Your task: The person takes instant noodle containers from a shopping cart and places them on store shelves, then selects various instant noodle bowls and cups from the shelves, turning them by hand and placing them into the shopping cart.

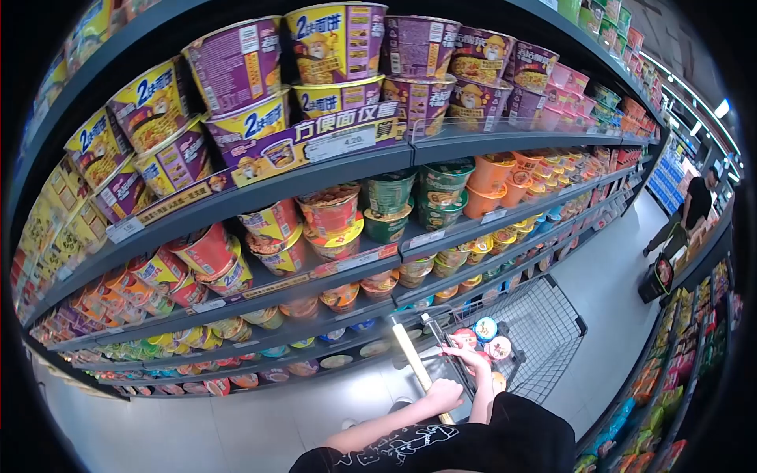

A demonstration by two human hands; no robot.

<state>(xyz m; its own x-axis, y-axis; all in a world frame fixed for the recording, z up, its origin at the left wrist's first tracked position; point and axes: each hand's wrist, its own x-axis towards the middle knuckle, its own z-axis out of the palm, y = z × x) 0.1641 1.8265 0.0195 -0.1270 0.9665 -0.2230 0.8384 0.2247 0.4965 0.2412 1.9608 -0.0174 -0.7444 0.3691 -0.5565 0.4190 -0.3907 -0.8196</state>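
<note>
My left hand (444, 396) is closed around the pale yellow handle bar (410, 356) of a shopping cart. Just to its right, my right hand (468, 361) reaches over the near end of the cart with its fingers stretched out, close to several round-lidded cups. Among these are a cup with a blue-rimmed lid (486, 328), one with a white and red lid (498, 348) and a red one (465, 339). Whether the right fingers touch a cup or the cart frame, I cannot tell. The cart's grey wire basket (552, 339) extends away to the right.
Long shelves (331, 162) of instant noodle cups run along the left, with purple and yellow tubs (335, 43) on top. At right, another shelf holds colourful packets (654, 394). A person in dark clothes (695, 205) is farther down the aisle, near a black basket (656, 281).
</note>
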